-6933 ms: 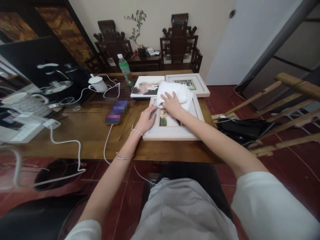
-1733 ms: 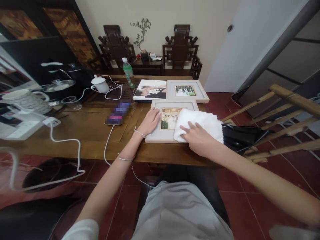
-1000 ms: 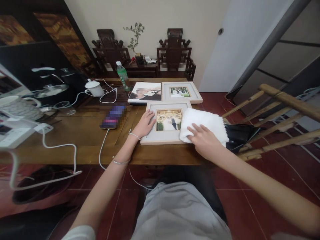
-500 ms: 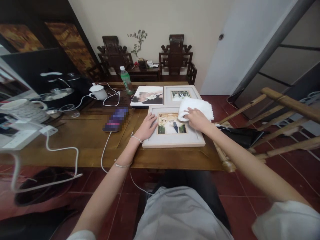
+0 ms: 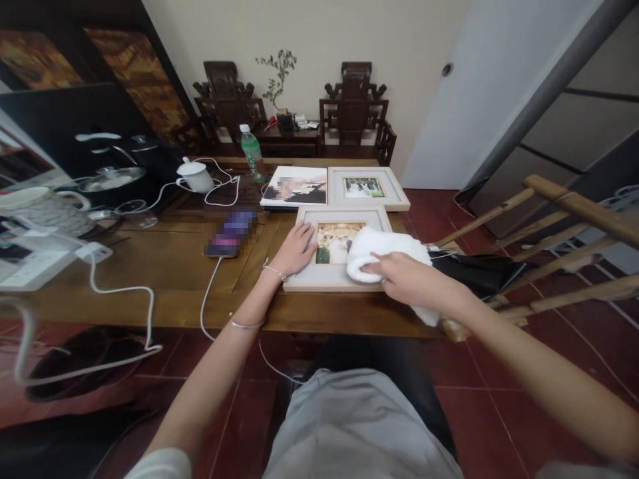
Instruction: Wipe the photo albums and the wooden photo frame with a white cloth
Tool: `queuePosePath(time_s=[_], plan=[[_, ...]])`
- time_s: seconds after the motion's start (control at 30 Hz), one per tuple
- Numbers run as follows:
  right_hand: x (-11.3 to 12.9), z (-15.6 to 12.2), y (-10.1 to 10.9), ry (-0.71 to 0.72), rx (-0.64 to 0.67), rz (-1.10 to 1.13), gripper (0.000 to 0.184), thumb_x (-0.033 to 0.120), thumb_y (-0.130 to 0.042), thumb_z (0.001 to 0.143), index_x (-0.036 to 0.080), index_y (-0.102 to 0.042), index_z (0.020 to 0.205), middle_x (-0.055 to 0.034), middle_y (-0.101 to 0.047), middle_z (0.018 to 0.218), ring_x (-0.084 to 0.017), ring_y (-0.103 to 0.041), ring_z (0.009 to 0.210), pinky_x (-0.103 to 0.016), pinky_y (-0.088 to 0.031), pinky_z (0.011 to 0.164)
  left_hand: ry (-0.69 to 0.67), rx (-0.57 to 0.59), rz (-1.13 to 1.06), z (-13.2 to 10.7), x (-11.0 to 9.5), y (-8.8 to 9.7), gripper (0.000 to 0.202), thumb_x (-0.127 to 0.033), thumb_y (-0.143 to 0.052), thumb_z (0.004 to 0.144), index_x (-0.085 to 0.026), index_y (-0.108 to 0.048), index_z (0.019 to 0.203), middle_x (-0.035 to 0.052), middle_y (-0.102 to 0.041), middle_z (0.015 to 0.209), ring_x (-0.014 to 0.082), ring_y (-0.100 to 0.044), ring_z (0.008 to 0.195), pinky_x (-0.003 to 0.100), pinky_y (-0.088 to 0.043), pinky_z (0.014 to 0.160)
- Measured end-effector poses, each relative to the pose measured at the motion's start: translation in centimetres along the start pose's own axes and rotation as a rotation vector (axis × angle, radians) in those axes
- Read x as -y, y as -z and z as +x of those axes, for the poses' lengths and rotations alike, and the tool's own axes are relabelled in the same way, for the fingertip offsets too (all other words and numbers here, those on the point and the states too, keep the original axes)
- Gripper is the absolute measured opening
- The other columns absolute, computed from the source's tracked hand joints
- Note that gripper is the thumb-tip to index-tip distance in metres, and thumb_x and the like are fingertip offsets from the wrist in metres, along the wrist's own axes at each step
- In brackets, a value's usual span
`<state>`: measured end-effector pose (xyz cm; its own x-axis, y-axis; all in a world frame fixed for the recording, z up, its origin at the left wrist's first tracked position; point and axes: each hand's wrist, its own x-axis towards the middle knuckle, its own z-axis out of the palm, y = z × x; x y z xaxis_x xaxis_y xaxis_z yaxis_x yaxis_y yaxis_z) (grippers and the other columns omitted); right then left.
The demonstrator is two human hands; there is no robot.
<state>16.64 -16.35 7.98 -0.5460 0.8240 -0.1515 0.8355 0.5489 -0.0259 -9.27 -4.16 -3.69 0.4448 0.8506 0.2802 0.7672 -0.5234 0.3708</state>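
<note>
A pale wooden picture frame (image 5: pixel 327 214) with a photo lies flat on the wooden table (image 5: pixel 164 266) near its front edge. My left hand (image 5: pixel 295 249) rests flat on the frame's left border, fingers spread, holding it down. My right hand (image 5: pixel 407 279) presses a folded white cloth (image 5: pixel 382 249) onto the frame's lower right part, fingers curled over the cloth. Part of the cloth hangs under my wrist past the table edge.
Two more pictures lie behind: an unframed print (image 5: pixel 294 187) and a second frame (image 5: pixel 367 188). A phone (image 5: pixel 229 233) on a white cable, a white cup (image 5: pixel 194 176), a green bottle (image 5: pixel 253 154) and a power strip (image 5: pixel 44 263) sit to the left. Bamboo poles (image 5: pixel 549 219) stand right.
My right hand has drawn the cloth from the frame's upper right corner down to its lower right edge. The left hand has stayed on the frame's left border.
</note>
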Motion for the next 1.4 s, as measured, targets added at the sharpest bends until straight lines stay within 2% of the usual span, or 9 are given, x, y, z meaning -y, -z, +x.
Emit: queuePosePath(time_s=[0.1, 0.17, 0.3, 0.43, 0.57, 0.87, 1.07, 1.3, 1.4], plan=[[-0.9, 3.3, 0.2, -0.046, -0.087, 0.015, 0.058, 0.000, -0.044, 0.082, 0.016, -0.063, 0.134, -0.0166, -0.067, 0.127, -0.025, -0.068, 0.098, -0.034, -0.047, 0.084, -0.014, -0.015, -0.018, 0.0, 0.0, 0.1, 0.055, -0.041, -0.041, 0.097, -0.010, -0.052, 0.141, 0.0169, -0.046, 0.154, 0.0320, -0.028, 0.151, 0.053, -0.022, 0.124], [-2.0, 6.5, -0.2, -0.066, -0.182, -0.065, 0.059, -0.002, -0.043, 0.082, 0.012, -0.059, 0.137, -0.0205, -0.051, 0.149, -0.028, -0.064, 0.112, -0.039, -0.047, 0.092, -0.008, -0.024, -0.038, -0.1, 0.0, 0.1, 0.054, -0.041, -0.042, 0.097, -0.011, -0.053, 0.140, 0.0167, -0.047, 0.153, 0.0324, -0.029, 0.150, 0.054, -0.023, 0.124], [-3.1, 13.1, -1.0, -0.025, -0.337, -0.183, 0.058, -0.003, -0.045, 0.085, 0.009, -0.053, 0.141, -0.0169, -0.026, 0.165, -0.036, -0.028, 0.148, -0.054, -0.031, 0.114, 0.007, -0.028, -0.069, -0.1, -0.1, 0.3, 0.053, -0.038, -0.042, 0.096, -0.009, -0.054, 0.139, 0.0186, -0.046, 0.153, 0.0322, -0.029, 0.150, 0.053, -0.023, 0.124], [-1.1, 17.2, -1.6, 0.067, -0.290, -0.207, 0.044, 0.008, -0.039, 0.097, 0.013, -0.057, 0.138, -0.0122, -0.029, 0.164, -0.031, -0.023, 0.151, -0.054, -0.022, 0.120, -0.021, -0.044, -0.073, -0.1, -0.3, 0.5, 0.048, -0.035, -0.045, 0.095, -0.014, -0.056, 0.137, 0.0149, -0.052, 0.148, 0.0314, -0.035, 0.147, 0.054, -0.026, 0.123], [0.1, 18.4, -2.0, 0.018, -0.251, -0.247, 0.042, 0.011, -0.035, 0.101, 0.016, -0.063, 0.132, -0.0088, -0.035, 0.162, -0.030, -0.027, 0.150, -0.054, -0.026, 0.118, -0.034, -0.033, -0.075, -0.1, -0.2, 0.5, 0.048, -0.036, -0.045, 0.096, -0.015, -0.056, 0.138, 0.0133, -0.053, 0.148, 0.0308, -0.035, 0.147, 0.053, -0.025, 0.123], [-6.1, 13.6, -1.7, -0.088, -0.213, -0.344, 0.042, -0.003, -0.039, 0.092, 0.010, -0.072, 0.114, -0.0154, -0.048, 0.153, -0.033, -0.035, 0.144, -0.054, -0.029, 0.113, 0.026, -0.013, -0.122, -0.1, 0.0, 0.4, 0.052, -0.039, -0.046, 0.095, -0.010, -0.054, 0.138, 0.0175, -0.048, 0.152, 0.0319, -0.030, 0.150, 0.052, -0.024, 0.124], [-9.5, 9.6, -1.6, -0.160, -0.147, -0.409, 0.046, -0.005, -0.037, 0.088, 0.011, -0.074, 0.111, -0.0162, -0.056, 0.146, -0.032, -0.045, 0.137, -0.052, -0.039, 0.105, 0.069, -0.042, -0.167, -0.1, 0.1, 0.3, 0.054, -0.036, -0.049, 0.094, -0.010, -0.049, 0.141, 0.0190, -0.048, 0.151, 0.0305, -0.033, 0.149, 0.049, -0.026, 0.123], [-6.6, 3.2, -1.5, -0.020, -0.041, -0.282, 0.050, -0.006, -0.046, 0.072, 0.013, -0.076, 0.107, -0.0126, -0.049, 0.153, -0.030, -0.039, 0.144, -0.047, -0.040, 0.105, 0.054, -0.075, -0.151, -0.3, 0.2, 0.0, 0.053, -0.036, -0.048, 0.094, -0.012, -0.048, 0.141, 0.0179, -0.048, 0.151, 0.0304, -0.033, 0.148, 0.050, -0.026, 0.123], [-4.2, -0.4, -0.7, 0.051, 0.027, -0.163, 0.052, -0.006, -0.048, 0.067, 0.014, -0.078, 0.105, -0.0134, -0.055, 0.148, -0.031, -0.047, 0.139, -0.045, -0.043, 0.105, 0.040, -0.076, -0.119, -0.3, 0.1, -0.1, 0.052, -0.035, -0.046, 0.095, -0.011, -0.047, 0.141, 0.0190, -0.049, 0.150, 0.0311, -0.034, 0.148, 0.051, -0.027, 0.123]])
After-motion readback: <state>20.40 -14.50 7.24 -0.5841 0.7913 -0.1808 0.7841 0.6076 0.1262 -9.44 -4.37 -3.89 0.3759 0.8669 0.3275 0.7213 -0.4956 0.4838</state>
